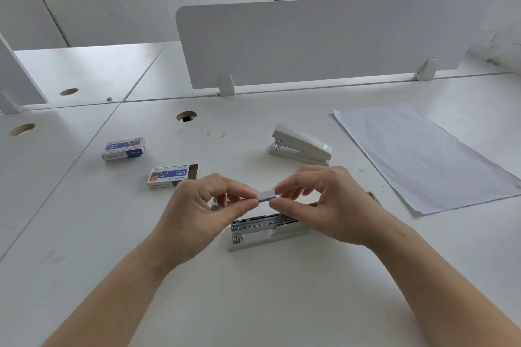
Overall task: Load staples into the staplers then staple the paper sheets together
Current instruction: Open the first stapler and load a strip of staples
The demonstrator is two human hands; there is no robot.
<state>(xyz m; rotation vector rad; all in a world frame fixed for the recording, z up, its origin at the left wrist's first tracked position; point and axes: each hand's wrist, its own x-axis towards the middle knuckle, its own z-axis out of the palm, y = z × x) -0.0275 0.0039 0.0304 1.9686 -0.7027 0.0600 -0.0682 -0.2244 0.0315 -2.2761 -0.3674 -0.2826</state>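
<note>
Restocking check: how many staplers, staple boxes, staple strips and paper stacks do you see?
Staplers: 2, closed stapler and open stapler
Staple boxes: 2, far box and near box
Strips: 1, staple strip
Paper: 1, paper stack
Total: 6

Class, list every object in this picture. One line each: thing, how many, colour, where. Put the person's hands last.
desk: 1, white, beneath everything
divider panel: 1, white, upright behind desk
open stapler: 1, white and metal, on desk, nearest
staple strip: 1, grey, held above open stapler
closed stapler: 1, white, on desk beyond open stapler
far staple box: 1, blue-white, far left
near staple box: 1, blue-white, left of open stapler, flap open
paper sheets: count unclear, white, right of desk
left hand: 1, pinches strip's left end
right hand: 1, pinches strip's right end
</note>
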